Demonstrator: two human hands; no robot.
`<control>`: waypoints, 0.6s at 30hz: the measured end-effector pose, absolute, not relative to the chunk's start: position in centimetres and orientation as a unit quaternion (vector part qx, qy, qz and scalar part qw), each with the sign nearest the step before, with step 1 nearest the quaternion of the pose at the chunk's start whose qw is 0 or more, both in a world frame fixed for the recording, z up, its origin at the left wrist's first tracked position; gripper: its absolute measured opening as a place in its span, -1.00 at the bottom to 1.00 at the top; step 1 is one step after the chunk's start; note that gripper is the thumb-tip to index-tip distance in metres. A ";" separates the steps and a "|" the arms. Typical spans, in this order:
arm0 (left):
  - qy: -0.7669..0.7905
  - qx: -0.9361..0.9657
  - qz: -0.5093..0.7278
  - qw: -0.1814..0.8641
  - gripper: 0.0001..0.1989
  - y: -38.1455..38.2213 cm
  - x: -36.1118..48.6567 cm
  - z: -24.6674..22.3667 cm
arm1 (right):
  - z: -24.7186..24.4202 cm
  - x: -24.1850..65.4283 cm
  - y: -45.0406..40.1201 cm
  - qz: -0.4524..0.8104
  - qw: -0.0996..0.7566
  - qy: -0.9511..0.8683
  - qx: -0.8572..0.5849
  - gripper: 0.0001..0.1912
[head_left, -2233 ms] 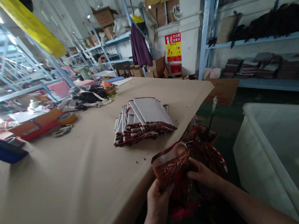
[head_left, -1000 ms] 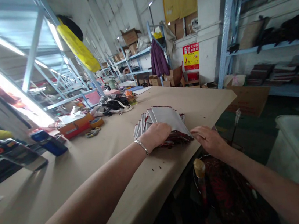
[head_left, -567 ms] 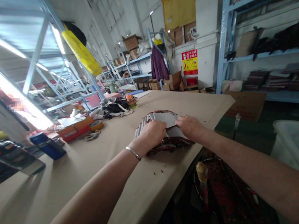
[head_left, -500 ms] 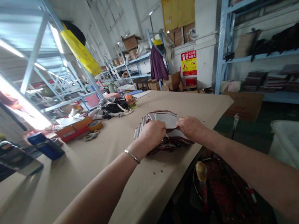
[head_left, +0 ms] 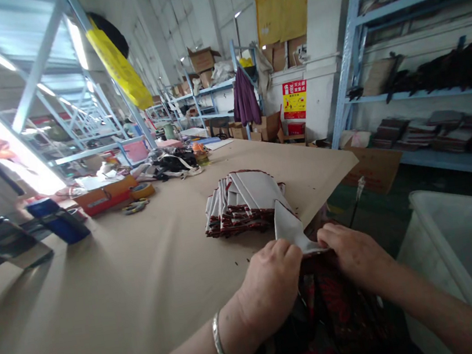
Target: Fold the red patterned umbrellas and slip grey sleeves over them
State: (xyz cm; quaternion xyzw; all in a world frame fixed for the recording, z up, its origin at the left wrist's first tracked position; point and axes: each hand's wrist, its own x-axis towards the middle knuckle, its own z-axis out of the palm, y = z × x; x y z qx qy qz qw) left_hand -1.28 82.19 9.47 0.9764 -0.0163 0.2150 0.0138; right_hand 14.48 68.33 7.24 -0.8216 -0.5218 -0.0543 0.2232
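Observation:
Between my two hands a white fabric piece (head_left: pixel 289 229) with a dark red edge is stretched at the table's near edge. My left hand (head_left: pixel 271 274), a silver bangle on its wrist, pinches the piece's left corner. The right corner is gripped by my right hand (head_left: pixel 352 251), fingers closed. Just beyond lies a stack of similar white pieces (head_left: pixel 243 199) with dark red edges, fanned out on the paper-covered table (head_left: pixel 177 255). Below my hands, dark red patterned cloth (head_left: pixel 346 308) hangs in shadow.
Scissors (head_left: pixel 135 206), a tape roll (head_left: pixel 142 191) and a blue box-like object (head_left: pixel 58 221) lie at the left of the table. A pale plastic bin (head_left: pixel 442 241) stands at the right, before a blue shelf rack (head_left: pixel 457 160) with folded fabric.
Both hands have drawn back from the stack toward me, bringing one white piece with them. The stack stays on the table, now uncovered by the hands.

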 end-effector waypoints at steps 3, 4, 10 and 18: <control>-0.027 0.974 0.220 0.044 -0.85 80.5 -1.9 7.4 | 5.5 14.9 64.4 -0.051 0.242 -0.437 -0.865 -0.77; -0.014 0.971 0.228 0.070 -0.84 80.0 -1.9 6.6 | 4.8 14.8 63.0 -0.053 0.273 -0.414 -0.867 -0.73; 0.207 0.786 0.226 0.537 -0.84 76.9 0.6 2.5 | -1.9 11.2 58.2 -0.095 0.357 -0.356 -0.858 -0.79; 0.258 0.428 0.127 0.857 -0.77 76.2 0.5 -0.5 | -4.3 9.4 61.4 0.299 0.620 -0.226 -0.689 -0.77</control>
